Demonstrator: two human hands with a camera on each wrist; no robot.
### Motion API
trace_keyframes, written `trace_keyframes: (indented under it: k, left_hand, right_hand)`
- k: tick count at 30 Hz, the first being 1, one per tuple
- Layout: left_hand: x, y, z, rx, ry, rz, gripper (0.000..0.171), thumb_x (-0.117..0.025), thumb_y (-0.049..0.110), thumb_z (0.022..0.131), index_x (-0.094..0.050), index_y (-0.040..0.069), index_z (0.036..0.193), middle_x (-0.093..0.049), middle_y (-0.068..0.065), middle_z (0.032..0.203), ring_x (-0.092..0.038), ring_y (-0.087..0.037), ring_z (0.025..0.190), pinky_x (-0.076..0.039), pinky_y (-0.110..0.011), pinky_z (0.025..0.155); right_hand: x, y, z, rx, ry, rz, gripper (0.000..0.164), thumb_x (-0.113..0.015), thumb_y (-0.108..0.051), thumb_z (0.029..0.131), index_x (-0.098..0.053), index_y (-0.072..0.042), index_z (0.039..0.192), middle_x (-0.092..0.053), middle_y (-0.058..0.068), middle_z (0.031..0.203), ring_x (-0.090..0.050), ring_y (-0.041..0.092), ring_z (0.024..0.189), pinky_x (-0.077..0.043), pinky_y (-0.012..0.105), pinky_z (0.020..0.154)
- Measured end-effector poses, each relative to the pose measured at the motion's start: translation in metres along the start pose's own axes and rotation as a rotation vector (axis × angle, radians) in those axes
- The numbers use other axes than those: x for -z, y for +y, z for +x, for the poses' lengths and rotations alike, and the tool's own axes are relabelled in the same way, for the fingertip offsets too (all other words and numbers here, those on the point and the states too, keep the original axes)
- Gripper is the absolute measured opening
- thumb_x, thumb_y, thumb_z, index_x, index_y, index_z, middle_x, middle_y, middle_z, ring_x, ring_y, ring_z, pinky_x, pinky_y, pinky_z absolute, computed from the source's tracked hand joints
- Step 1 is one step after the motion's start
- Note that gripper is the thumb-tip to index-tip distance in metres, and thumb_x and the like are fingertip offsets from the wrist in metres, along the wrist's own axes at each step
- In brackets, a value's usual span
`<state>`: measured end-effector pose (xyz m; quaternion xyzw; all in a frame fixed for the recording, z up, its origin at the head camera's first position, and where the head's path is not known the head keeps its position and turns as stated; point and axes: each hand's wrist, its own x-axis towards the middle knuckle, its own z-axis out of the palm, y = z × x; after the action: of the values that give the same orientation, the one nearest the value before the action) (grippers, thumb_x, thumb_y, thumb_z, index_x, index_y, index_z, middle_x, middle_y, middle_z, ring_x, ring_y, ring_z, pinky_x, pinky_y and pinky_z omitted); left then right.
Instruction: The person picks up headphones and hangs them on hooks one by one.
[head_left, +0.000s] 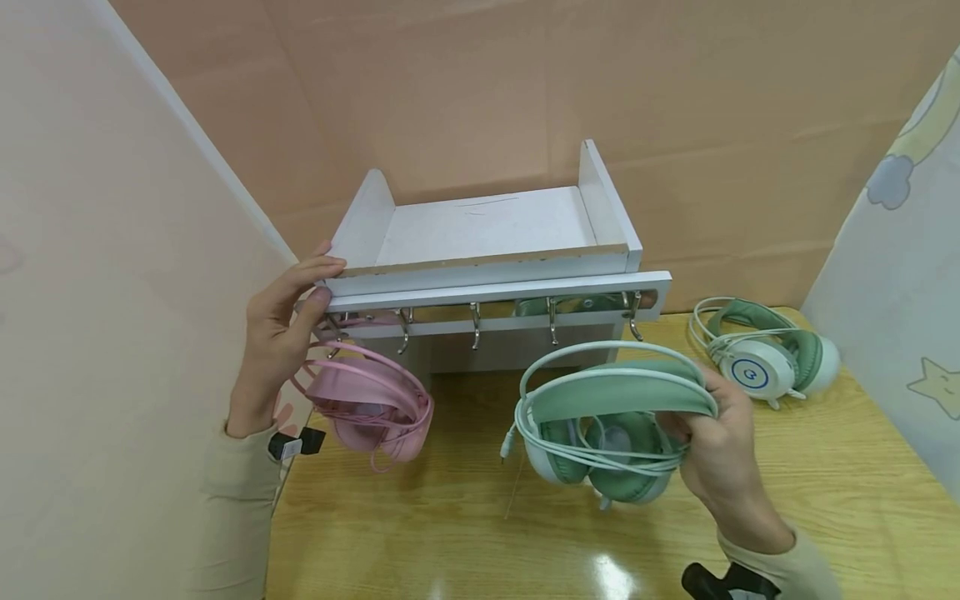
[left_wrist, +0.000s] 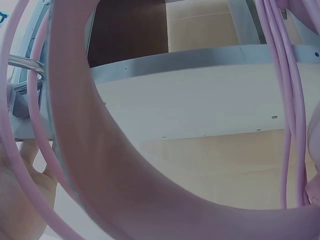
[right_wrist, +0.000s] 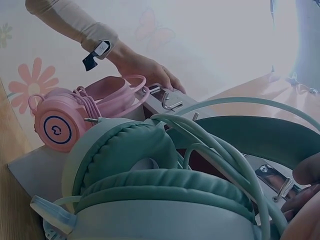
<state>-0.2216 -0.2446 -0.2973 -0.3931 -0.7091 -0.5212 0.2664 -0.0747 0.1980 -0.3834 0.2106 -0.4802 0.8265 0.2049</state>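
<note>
My left hand (head_left: 283, 333) grips the left end of a white shelf (head_left: 495, 287), fingers over the upper edge and thumb against the front rail. Pink headphones (head_left: 371, 400) hang by their headband from the leftmost hook, just below that hand; their band and cable fill much of the left wrist view. With my right hand (head_left: 720, 442) I hold green headphones (head_left: 622, 396) by the right side of the headband, in front of the shelf's right half. Their coiled cable (right_wrist: 220, 145) loops across the ear cups, and the plug dangles at the left.
Several metal hooks (head_left: 476, 325) line the rail. A second pair of green and white headphones (head_left: 765, 354) lies on the wooden table (head_left: 405, 533) at the right. Pale walls (head_left: 135, 275) flank both sides, and a tan backdrop (head_left: 480, 92) stands behind the shelf.
</note>
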Motion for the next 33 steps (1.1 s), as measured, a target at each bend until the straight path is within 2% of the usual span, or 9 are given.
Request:
trace_keyframes:
  k: [9, 18, 27, 33]
  left_hand:
    - [-0.001, 0.003, 0.001, 0.022, -0.003, 0.013, 0.029, -0.055, -0.013, 0.1, -0.069, -0.012, 0.125, -0.075, 0.002, 0.134, -0.049, -0.033, 0.152, -0.037, -0.044, 0.132]
    - [-0.001, 0.002, 0.0, 0.016, 0.005, -0.006, 0.028, -0.056, -0.013, 0.1, -0.069, -0.013, 0.125, -0.075, 0.002, 0.132, -0.05, -0.033, 0.152, -0.035, -0.045, 0.133]
    - [-0.002, 0.001, 0.002, 0.023, 0.008, 0.004, 0.029, -0.056, -0.012, 0.1, -0.069, -0.012, 0.125, -0.075, 0.003, 0.133, -0.049, -0.035, 0.152, -0.036, -0.045, 0.132]
    - [-0.002, 0.0, 0.001, 0.019, 0.008, -0.009, 0.028, -0.056, -0.012, 0.1, -0.069, -0.013, 0.125, -0.075, 0.002, 0.132, -0.049, -0.034, 0.152, -0.036, -0.046, 0.133]
  right_hand:
    - [-0.019, -0.003, 0.002, -0.084, 0.065, -0.128, 0.055, -0.031, 0.027, 0.095, -0.068, -0.011, 0.083, -0.027, 0.007, 0.061, -0.021, 0.023, 0.052, -0.011, 0.036, 0.05]
    - [-0.026, 0.003, 0.004, -0.051, 0.004, -0.08, 0.056, -0.034, 0.033, 0.088, -0.073, -0.008, 0.088, -0.034, 0.004, 0.063, -0.022, 0.022, 0.05, -0.009, 0.036, 0.046]
    - [-0.03, 0.01, 0.007, -0.069, 0.015, -0.092, 0.054, -0.039, 0.033, 0.087, -0.075, -0.006, 0.091, -0.044, -0.002, 0.063, -0.021, 0.023, 0.048, -0.007, 0.036, 0.044]
    - [-0.029, 0.018, 0.008, -0.05, -0.009, -0.051, 0.049, -0.041, 0.032, 0.088, -0.075, -0.003, 0.092, -0.047, -0.001, 0.065, -0.022, 0.021, 0.048, -0.008, 0.035, 0.043]
